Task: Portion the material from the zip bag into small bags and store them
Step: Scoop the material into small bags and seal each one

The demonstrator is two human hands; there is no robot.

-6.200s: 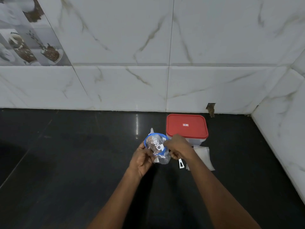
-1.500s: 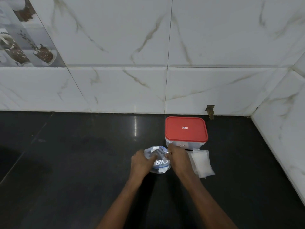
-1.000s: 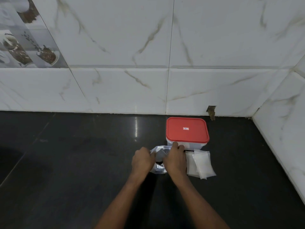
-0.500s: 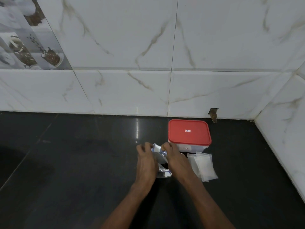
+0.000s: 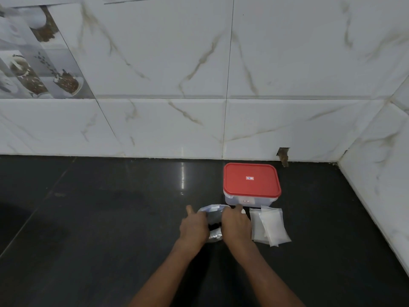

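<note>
A clear zip bag (image 5: 213,214) with blue trim and dark contents stands on the black counter (image 5: 99,218). My left hand (image 5: 193,227) grips its left side and my right hand (image 5: 235,226) grips its right side; both cover most of the bag. Just right of my right hand lies a small pile of empty clear small bags (image 5: 269,227). Behind them stands a clear container with a red lid (image 5: 251,181), lid on.
White marble-look tiled walls (image 5: 221,74) rise behind the counter and along its right side, meeting in a corner at the far right. A small hole (image 5: 283,155) shows in the tile base behind the container.
The bag came down from mid-air onto the counter. Both hands stayed on it and have spread apart to its two sides since half a second ago.
</note>
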